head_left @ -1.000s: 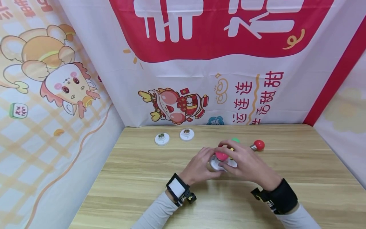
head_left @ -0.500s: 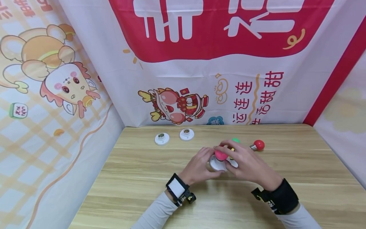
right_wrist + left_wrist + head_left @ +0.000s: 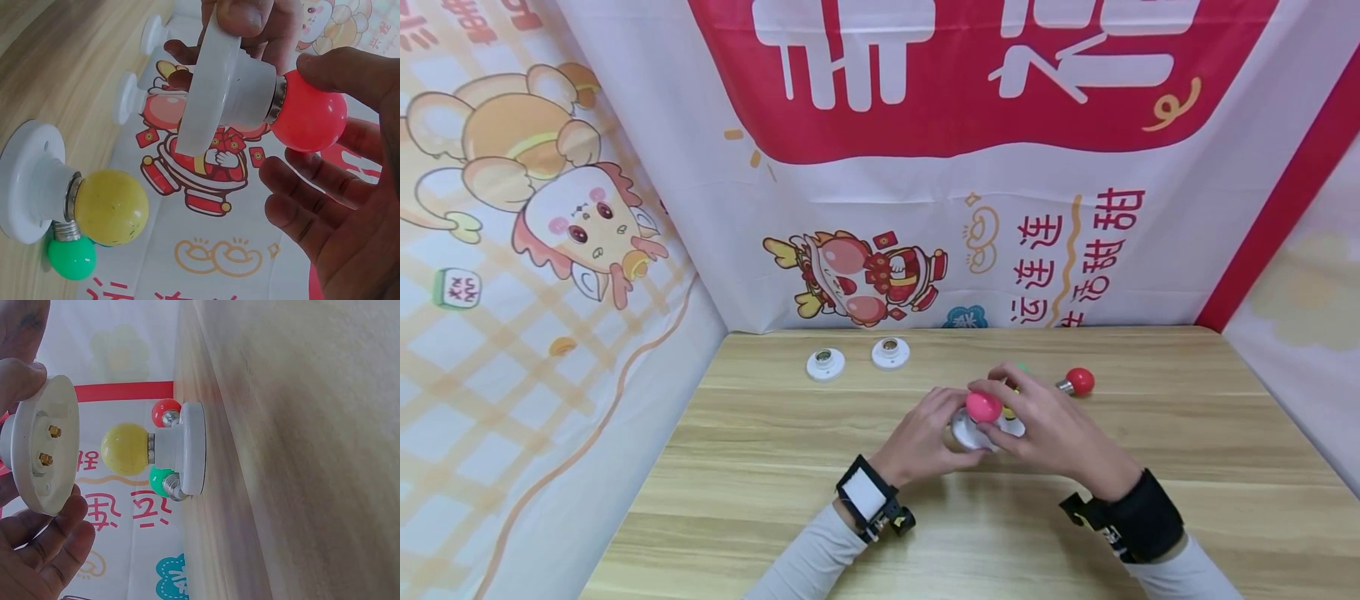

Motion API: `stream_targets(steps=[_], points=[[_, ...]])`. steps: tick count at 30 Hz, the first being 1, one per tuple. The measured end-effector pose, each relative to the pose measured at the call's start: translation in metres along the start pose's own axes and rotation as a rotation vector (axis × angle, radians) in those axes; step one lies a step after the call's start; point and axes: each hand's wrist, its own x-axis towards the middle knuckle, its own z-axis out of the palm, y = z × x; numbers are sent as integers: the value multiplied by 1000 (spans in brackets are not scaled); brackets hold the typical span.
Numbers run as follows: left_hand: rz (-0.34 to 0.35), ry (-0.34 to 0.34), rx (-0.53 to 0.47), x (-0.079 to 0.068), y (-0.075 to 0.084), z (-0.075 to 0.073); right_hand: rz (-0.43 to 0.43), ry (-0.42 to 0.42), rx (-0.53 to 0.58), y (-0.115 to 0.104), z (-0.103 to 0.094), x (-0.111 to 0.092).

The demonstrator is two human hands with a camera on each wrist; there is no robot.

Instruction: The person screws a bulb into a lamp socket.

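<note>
My left hand (image 3: pixel 917 440) grips the round base of a white lamp socket (image 3: pixel 209 94), held up off the table; in the left wrist view its underside shows two brass screws (image 3: pixel 47 459). A pinkish-red light bulb (image 3: pixel 310 112) sits in the socket's mouth, with a thin band of its metal cap showing. My right hand (image 3: pixel 1048 429) pinches that bulb between thumb and index finger, the other fingers bent loosely beside it. Close by on the table stands another socket (image 3: pixel 194 449) with a yellow bulb (image 3: pixel 125 449) fitted in it.
Near the standing socket lie a green bulb (image 3: pixel 72 257) and a red bulb (image 3: pixel 1080 381) on the wooden table (image 3: pixel 760 483). Two bare white sockets (image 3: pixel 825 364) stand at the back left. A printed cloth (image 3: pixel 820 192) hangs behind the table.
My right thumb and fingers have shifted round the red bulb, the thumb moving right and then back left. More of the bulb shows now. My left hand keeps its hold on the socket.
</note>
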Motion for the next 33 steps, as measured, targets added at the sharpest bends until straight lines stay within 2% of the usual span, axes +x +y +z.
stream_targets(steps=[11, 20, 26, 33], points=[[-19, -3, -14, -1, -1, -1, 7, -5, -12, -3, -4, -1], [-10, 6, -17, 0, 0, -3, -54, 34, 69, -2, -6, -1], [5, 12, 5, 0, -1, -1, -98, 22, 103, -1, -5, -1], [17, 20, 8, -1, -1, 0, -89, -6, 135, 0, -4, -1]])
